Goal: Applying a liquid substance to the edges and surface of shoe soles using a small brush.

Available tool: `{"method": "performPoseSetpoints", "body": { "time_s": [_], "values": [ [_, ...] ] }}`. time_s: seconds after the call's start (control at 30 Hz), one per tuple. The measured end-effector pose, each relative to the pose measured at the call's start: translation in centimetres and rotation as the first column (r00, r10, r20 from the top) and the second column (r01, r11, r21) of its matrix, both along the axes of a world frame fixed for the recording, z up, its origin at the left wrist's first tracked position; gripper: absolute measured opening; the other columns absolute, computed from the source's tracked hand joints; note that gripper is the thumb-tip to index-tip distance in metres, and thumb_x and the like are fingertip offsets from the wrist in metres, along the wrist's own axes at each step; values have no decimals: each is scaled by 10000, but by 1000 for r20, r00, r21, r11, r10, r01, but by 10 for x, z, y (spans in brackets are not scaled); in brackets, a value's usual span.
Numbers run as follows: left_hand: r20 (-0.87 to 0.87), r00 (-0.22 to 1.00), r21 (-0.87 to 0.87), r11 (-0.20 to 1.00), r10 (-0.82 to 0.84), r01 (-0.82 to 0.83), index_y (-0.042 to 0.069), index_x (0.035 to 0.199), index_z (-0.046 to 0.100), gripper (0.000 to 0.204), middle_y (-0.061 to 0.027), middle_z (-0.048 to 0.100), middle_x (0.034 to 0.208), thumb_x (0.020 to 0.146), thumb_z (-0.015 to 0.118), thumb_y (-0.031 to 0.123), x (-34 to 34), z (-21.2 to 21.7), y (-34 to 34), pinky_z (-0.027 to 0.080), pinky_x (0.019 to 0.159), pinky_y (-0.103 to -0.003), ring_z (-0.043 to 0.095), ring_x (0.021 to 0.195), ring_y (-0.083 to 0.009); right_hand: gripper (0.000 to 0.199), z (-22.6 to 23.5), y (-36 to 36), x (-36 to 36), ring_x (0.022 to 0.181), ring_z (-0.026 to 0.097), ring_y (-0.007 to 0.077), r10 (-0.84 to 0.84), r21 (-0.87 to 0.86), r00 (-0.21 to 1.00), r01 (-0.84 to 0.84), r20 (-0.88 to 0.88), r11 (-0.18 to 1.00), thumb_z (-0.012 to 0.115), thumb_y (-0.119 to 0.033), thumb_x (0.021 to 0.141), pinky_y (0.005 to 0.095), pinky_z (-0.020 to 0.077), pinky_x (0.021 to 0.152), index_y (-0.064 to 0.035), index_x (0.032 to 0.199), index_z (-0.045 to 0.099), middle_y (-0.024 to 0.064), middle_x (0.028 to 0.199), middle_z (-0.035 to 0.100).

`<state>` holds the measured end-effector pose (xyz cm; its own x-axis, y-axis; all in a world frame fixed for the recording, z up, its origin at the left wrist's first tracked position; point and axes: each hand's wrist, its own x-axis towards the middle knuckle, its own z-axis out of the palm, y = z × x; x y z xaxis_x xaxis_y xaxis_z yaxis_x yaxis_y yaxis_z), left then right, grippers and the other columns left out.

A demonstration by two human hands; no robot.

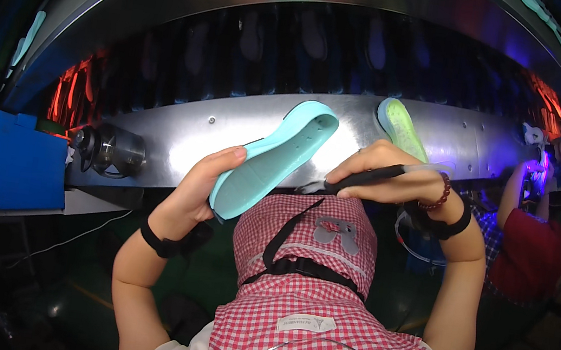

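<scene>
My left hand (208,178) grips a turquoise shoe sole (275,160) by its near end, thumb on the rim. The sole is tilted, with its hollow, raised-edge side facing up and its far end pointing away to the right. My right hand (390,175) is closed around a brush (365,177) with a black handle. Its pale tip sits just right of the sole, apart from it, low over the bench's front edge. A second sole (400,126), yellow-green inside with a turquoise rim, lies beyond my right hand, which partly covers it.
A metal bench (179,137) runs across the front. Behind it stands a dark machine opening with hanging sole shapes and red glowing lamps (75,91). A glass-and-metal jar (117,151) stands at left beside a blue box (13,157). Another person (533,251) works at right under violet light.
</scene>
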<state>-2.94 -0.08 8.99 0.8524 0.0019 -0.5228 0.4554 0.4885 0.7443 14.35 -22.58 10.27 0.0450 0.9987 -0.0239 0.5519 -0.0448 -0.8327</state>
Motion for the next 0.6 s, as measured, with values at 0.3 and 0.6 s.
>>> {"method": "performPoseSetpoints", "body": {
  "time_s": [0.3, 0.6],
  "values": [
    [90, 968, -470, 867, 235, -167, -32, 1261, 346, 529, -235, 503, 1146, 864, 415, 311, 5, -28, -15, 510, 766, -518, 570, 969, -364, 180, -39, 28, -14, 533, 559, 89, -386, 127, 701, 559, -600, 819, 613, -56, 785, 190, 435, 477, 7, 951, 638, 64, 759, 630],
    [152, 908, -440, 850, 390, -291, -16, 1251, 377, 453, -171, 539, 1117, 897, 396, 265, -5, -35, -13, 506, 809, -410, 577, 976, -264, 196, -53, 41, -77, 499, 519, 63, -534, 171, 658, 701, -531, 693, 602, -14, 782, 175, 399, 428, 27, 973, 618, 78, 774, 624]
  ]
}}
